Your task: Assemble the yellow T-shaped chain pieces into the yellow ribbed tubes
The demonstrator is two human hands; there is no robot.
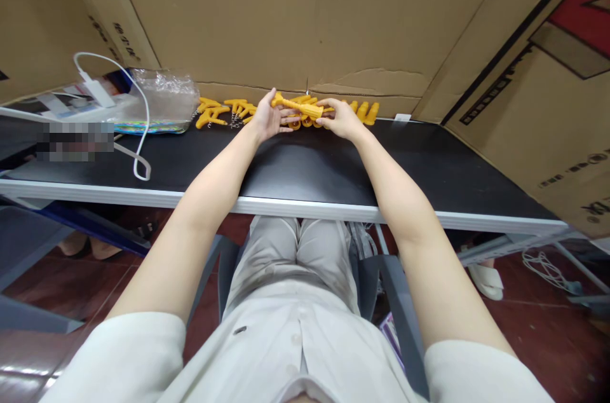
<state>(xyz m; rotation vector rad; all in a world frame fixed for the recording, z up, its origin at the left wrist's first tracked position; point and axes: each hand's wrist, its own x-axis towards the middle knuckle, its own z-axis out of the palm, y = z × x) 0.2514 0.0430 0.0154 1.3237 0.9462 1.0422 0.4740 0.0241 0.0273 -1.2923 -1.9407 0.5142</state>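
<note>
Both my arms reach out over a black table [305, 168]. Between my hands is a yellow plastic toy part [298, 107], long and bar-shaped. My left hand [269, 117] grips its left end with the thumb on top. My right hand [339, 117] pinches its right end. Behind and around my hands, several more yellow plastic parts [223, 112] lie in a row along the table's far edge, some with small metal chains.
A clear plastic bag [159, 101] and a white charger with cable [98, 90] sit at the far left. Cardboard walls [305, 15] enclose the table on the back and right. A chair and floor show below the front edge.
</note>
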